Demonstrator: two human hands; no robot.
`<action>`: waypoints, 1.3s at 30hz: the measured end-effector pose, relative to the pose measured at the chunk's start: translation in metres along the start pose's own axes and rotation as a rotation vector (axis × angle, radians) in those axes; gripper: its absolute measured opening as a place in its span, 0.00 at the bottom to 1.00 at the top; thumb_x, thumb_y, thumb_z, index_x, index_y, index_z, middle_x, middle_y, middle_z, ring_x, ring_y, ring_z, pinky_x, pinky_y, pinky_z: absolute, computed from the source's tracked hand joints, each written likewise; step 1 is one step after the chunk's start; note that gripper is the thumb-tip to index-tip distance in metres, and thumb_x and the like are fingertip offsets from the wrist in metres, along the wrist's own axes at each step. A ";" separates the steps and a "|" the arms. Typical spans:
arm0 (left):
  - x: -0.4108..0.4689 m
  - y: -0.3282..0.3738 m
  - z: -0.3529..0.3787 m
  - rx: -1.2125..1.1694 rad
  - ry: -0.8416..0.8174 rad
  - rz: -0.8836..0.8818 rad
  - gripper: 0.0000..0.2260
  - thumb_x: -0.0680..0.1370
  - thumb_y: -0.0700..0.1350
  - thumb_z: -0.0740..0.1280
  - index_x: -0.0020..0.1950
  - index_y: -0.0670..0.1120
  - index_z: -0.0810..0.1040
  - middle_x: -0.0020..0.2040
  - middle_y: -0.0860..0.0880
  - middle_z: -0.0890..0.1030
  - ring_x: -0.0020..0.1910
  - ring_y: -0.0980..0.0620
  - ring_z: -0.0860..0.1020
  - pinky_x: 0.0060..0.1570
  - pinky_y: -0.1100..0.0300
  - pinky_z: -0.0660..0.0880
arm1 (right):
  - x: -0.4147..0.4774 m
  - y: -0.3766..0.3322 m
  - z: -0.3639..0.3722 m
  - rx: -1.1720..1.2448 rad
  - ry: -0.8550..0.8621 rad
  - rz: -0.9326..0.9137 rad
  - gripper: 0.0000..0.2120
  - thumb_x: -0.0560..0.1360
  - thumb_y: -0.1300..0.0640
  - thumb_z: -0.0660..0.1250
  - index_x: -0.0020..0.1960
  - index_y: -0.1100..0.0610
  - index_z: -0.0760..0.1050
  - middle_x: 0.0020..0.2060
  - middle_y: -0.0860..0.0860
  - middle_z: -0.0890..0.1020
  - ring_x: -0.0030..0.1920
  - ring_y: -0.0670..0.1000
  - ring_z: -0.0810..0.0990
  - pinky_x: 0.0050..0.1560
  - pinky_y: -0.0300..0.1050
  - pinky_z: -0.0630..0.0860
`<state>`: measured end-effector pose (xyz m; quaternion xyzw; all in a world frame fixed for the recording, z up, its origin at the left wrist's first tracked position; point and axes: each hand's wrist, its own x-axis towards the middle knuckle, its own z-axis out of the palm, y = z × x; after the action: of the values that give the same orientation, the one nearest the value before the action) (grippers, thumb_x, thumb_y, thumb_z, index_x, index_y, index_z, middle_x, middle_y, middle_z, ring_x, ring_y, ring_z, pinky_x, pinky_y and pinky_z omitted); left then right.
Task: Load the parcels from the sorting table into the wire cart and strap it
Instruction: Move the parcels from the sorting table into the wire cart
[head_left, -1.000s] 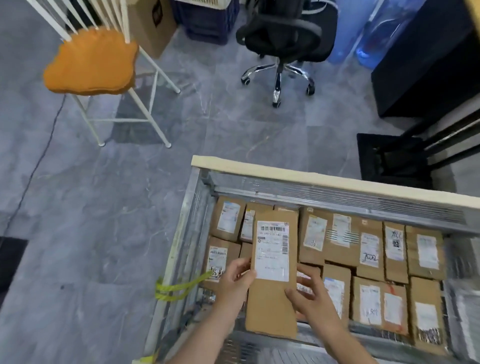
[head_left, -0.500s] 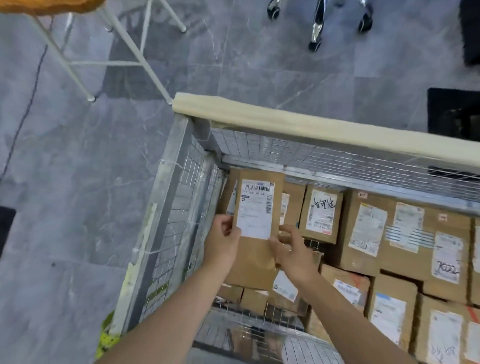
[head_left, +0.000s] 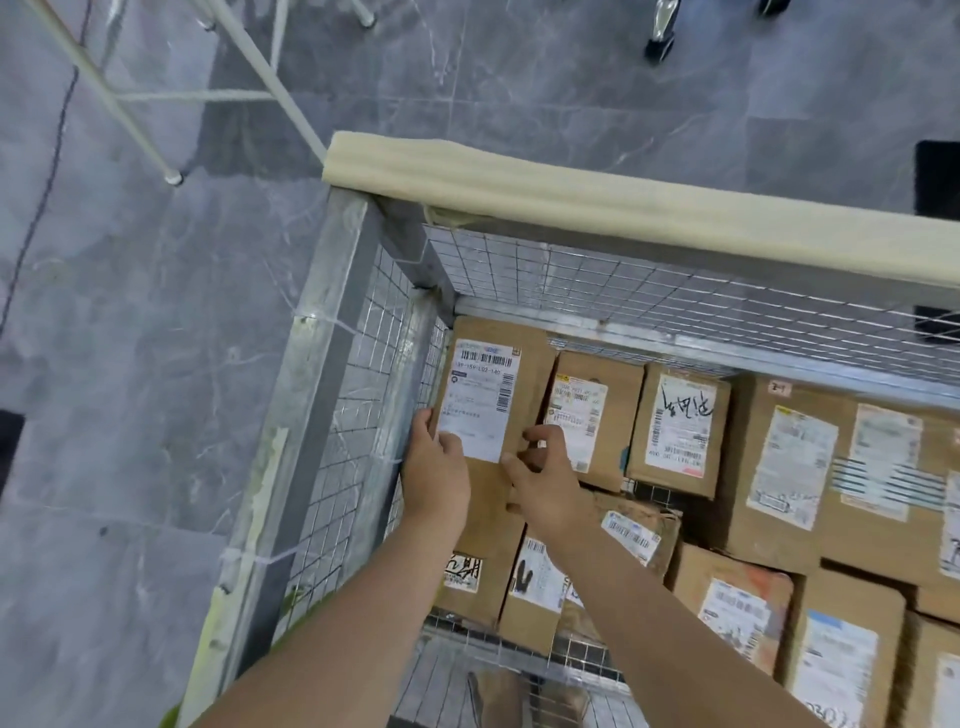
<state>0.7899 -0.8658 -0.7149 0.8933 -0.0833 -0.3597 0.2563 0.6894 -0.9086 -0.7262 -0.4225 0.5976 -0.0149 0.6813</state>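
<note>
A long brown parcel (head_left: 524, 364) with a white barcode label lies in the far left corner of the wire cart (head_left: 675, 306), on top of other boxes. My left hand (head_left: 434, 475) holds its left edge, thumb on the label. My right hand (head_left: 545, 483) grips its right edge with curled fingers. Several brown parcels with labels, such as a box with black handwriting (head_left: 680, 426), fill the cart's floor to the right.
The cart's far rim carries a cream foam pad (head_left: 623, 208). Its left mesh wall (head_left: 358, 441) stands close beside my left hand. White chair legs (head_left: 130, 114) and an office chair's castor (head_left: 660, 49) stand on the grey tile floor beyond.
Both hands have carried the long parcel down and toward the cart's far left corner. The view has tilted further down into the cart.
</note>
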 end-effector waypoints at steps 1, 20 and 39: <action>0.001 -0.001 0.000 0.019 -0.002 -0.007 0.17 0.84 0.39 0.53 0.74 0.45 0.64 0.64 0.44 0.78 0.52 0.46 0.77 0.42 0.58 0.74 | 0.001 0.000 0.002 -0.017 0.002 -0.004 0.12 0.81 0.60 0.62 0.63 0.52 0.65 0.51 0.53 0.76 0.50 0.52 0.77 0.57 0.58 0.78; -0.024 -0.001 -0.006 0.230 -0.102 0.254 0.29 0.80 0.40 0.60 0.80 0.47 0.55 0.77 0.46 0.64 0.73 0.46 0.67 0.68 0.49 0.71 | -0.012 0.007 -0.019 -0.479 -0.001 -0.119 0.22 0.81 0.49 0.62 0.72 0.57 0.69 0.62 0.53 0.78 0.62 0.53 0.77 0.59 0.44 0.72; -0.266 0.233 -0.244 0.423 -0.427 0.789 0.22 0.82 0.44 0.60 0.76 0.44 0.65 0.66 0.41 0.75 0.58 0.40 0.77 0.55 0.51 0.76 | -0.372 -0.193 -0.124 -0.500 0.334 -0.424 0.23 0.80 0.46 0.64 0.72 0.50 0.68 0.69 0.44 0.72 0.69 0.48 0.70 0.66 0.43 0.66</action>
<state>0.7717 -0.8796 -0.2856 0.7323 -0.5370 -0.3855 0.1634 0.5743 -0.9065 -0.3040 -0.6821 0.5849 -0.0781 0.4319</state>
